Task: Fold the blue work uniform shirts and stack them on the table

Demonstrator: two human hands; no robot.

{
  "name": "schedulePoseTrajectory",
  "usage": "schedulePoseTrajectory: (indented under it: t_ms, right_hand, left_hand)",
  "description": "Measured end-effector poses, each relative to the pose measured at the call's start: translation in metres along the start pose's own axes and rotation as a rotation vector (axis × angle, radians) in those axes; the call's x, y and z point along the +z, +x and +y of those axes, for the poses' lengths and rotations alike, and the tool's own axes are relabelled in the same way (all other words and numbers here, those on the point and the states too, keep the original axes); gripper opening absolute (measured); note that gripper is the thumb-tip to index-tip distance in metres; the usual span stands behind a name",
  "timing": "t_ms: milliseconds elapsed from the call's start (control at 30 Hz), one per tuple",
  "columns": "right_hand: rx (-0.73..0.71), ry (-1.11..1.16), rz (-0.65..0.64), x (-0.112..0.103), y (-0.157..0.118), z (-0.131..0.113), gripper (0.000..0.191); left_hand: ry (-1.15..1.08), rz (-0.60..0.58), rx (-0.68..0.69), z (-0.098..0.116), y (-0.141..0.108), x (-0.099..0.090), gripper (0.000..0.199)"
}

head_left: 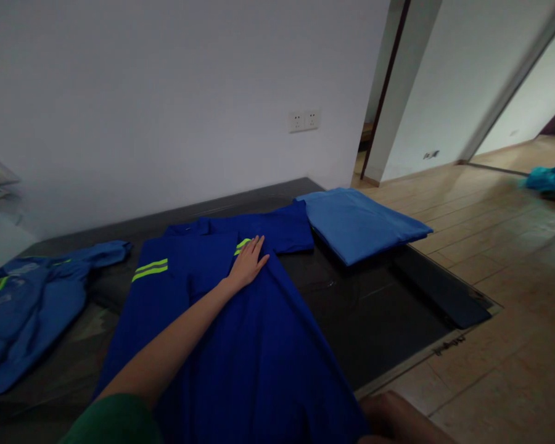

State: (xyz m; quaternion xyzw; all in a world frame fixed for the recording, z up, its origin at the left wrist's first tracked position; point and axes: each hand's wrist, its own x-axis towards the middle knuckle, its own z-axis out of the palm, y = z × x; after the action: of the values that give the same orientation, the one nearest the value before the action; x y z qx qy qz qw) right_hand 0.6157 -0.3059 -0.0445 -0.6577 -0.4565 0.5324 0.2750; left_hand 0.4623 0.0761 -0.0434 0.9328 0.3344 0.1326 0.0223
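A royal-blue work jacket [254, 345] lies spread on the dark tabletop, its collar toward the wall. Yellow-green reflective stripes cross its chest and a sleeve folded over the body; the other sleeve reaches out to the right. My left hand [247, 265] rests flat on the upper part of the jacket, fingers stretched out over a stripe. At the bottom edge of the view, my right hand [395, 419] is curled at the jacket's lower right edge, partly cut off and dim. Its fingers seem closed on the cloth.
A folded light-blue garment stack [365, 222] sits on the table's right part, close to a dark flat strip [439, 293]. Another blue work jacket [32, 308] lies at left. A wall with sockets [304, 121] stands behind; tiled floor [527, 320] lies to the right.
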Motion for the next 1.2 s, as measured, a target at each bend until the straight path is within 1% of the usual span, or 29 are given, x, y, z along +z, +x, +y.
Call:
schedulePoseTrajectory:
  t_ms: [67,133,200,267,300,367,400,433,500,567,633,733,833,900,1033,1133,1200]
  right_hand:
    - [0.0,-0.076,-0.029,-0.023,0.002,-0.021,0.039]
    - [-0.062,-0.13,0.044,-0.052,0.018,-0.043,0.042]
    - [-0.163,-0.193,0.179,-0.084,0.049,-0.066,0.039]
    - [-0.245,-0.344,0.345,-0.111,0.095,-0.089,0.035]
    - [-0.257,-0.427,0.428,-0.12,0.12,-0.1,0.032]
    - [-0.236,-0.575,0.554,-0.13,0.173,-0.121,0.032]
    - [-0.194,-0.604,0.581,-0.131,0.197,-0.13,0.034]
    - [-0.157,-0.597,0.602,-0.131,0.219,-0.138,0.035]
    - [-0.125,-0.457,0.691,-0.126,0.254,-0.147,0.037]
    - [-0.137,-0.267,0.777,-0.123,0.278,-0.149,0.039]
    - [-0.157,-0.148,0.812,-0.121,0.293,-0.148,0.04]
    - [-0.168,-0.106,0.799,-0.119,0.306,-0.147,0.042]
    - [-0.182,-0.075,0.753,-0.117,0.314,-0.153,0.041]
    - [-0.194,-0.081,0.724,-0.118,0.317,-0.157,0.037]
    - [-0.223,-0.174,0.719,-0.124,0.32,-0.161,0.026]
    - [-0.259,-0.284,0.727,-0.129,0.323,-0.162,0.025]
    - [-0.3,-0.352,0.739,-0.133,0.326,-0.163,0.029]
  left_hand:
    - [-0.007,0.005,0.039,0.001,-0.015,-0.015,0.056]
    - [-0.038,-0.037,0.097,0.005,-0.039,-0.038,0.048]
    - [-0.107,-0.136,0.158,0.013,-0.072,-0.064,0.037]
    - [-0.183,-0.257,0.219,0.023,-0.113,-0.087,0.029]
    - [-0.216,-0.309,0.253,0.029,-0.134,-0.095,0.028]
    - [-0.256,-0.362,0.304,0.038,-0.174,-0.105,0.036]
    - [-0.263,-0.373,0.326,0.041,-0.191,-0.106,0.043]
    - [-0.265,-0.378,0.343,0.043,-0.205,-0.105,0.05]
    - [-0.266,-0.386,0.368,0.042,-0.226,-0.1,0.056]
    - [-0.273,-0.4,0.381,0.038,-0.238,-0.097,0.054]
    - [-0.275,-0.422,0.387,0.034,-0.242,-0.097,0.055]
    - [-0.277,-0.423,0.387,0.033,-0.244,-0.101,0.06]
    - [-0.287,-0.378,0.378,0.035,-0.245,-0.105,0.056]
    - [-0.285,-0.344,0.376,0.037,-0.246,-0.105,0.046]
    - [-0.232,-0.291,0.393,0.04,-0.245,-0.102,0.016]
    - [-0.166,-0.305,0.459,0.042,-0.243,-0.099,0.011]
    - [-0.148,-0.329,0.476,0.043,-0.243,-0.098,0.01]
